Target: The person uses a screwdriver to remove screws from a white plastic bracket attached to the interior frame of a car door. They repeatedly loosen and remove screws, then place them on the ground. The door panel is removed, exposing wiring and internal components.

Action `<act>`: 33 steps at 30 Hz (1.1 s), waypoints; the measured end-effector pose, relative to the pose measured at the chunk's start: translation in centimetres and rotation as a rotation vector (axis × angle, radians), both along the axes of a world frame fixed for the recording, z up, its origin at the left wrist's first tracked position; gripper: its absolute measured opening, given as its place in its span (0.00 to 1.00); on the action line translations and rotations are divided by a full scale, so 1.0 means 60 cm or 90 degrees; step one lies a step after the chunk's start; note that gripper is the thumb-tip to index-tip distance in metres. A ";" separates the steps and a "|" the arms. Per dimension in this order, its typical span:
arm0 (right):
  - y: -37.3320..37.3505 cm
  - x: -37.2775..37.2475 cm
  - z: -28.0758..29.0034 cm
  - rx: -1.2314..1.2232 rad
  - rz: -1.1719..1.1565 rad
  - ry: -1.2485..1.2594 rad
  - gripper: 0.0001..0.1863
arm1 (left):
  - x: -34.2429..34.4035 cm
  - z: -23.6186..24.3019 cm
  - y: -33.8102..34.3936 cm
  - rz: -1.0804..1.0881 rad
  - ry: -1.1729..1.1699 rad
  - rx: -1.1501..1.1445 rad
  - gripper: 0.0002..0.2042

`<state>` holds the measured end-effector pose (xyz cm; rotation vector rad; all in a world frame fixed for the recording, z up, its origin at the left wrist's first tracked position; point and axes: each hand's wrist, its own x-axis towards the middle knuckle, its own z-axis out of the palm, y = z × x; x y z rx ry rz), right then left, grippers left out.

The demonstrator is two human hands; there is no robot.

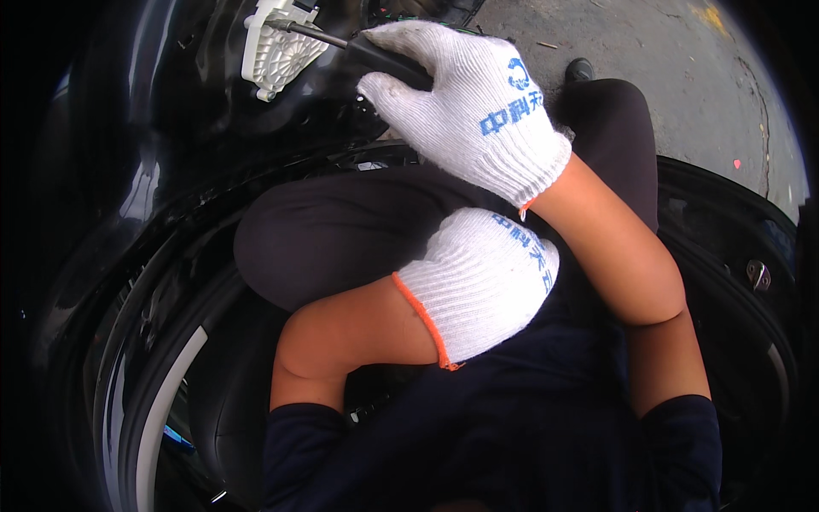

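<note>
My right hand (461, 111), in a white knit glove with blue printing, is closed on the black handle of a screwdriver (380, 60). Its metal shaft reaches left to a white plastic housing (281, 64) on a glossy black body panel (153, 102), where the tip meets the housing's upper part. My left hand (482, 273), gloved alike with an orange cuff, lies over my lap below the right one, beside my dark-trousered leg (316, 230). Its fingers are turned away and hidden, so I cannot see whether they hold anything.
Curved black door-frame edges with a pale strip (171, 388) run along the lower left. More black bodywork with a metal fitting (758, 273) is at the right. Grey cracked pavement (699, 85) shows at the upper right beyond my shoe (579, 70).
</note>
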<state>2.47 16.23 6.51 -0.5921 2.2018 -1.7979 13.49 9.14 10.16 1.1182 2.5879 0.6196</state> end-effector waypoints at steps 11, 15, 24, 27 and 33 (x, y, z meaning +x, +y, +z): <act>-0.012 -0.019 -0.030 -0.067 0.007 -0.024 0.23 | -0.004 0.002 0.005 -0.045 -0.011 -0.082 0.11; -0.012 -0.019 -0.030 0.039 -0.015 0.098 0.23 | -0.002 0.001 0.004 -0.049 -0.013 -0.074 0.09; -0.005 -0.050 -0.014 -0.048 0.107 0.158 0.25 | 0.005 0.002 0.005 -0.051 -0.054 -0.143 0.07; -0.001 -0.063 -0.007 -0.542 0.295 -0.889 0.25 | 0.003 0.013 0.007 -0.045 -0.088 -0.158 0.09; -0.013 -0.041 -0.003 0.064 0.034 0.182 0.26 | -0.004 0.015 0.004 -0.067 -0.188 -0.202 0.10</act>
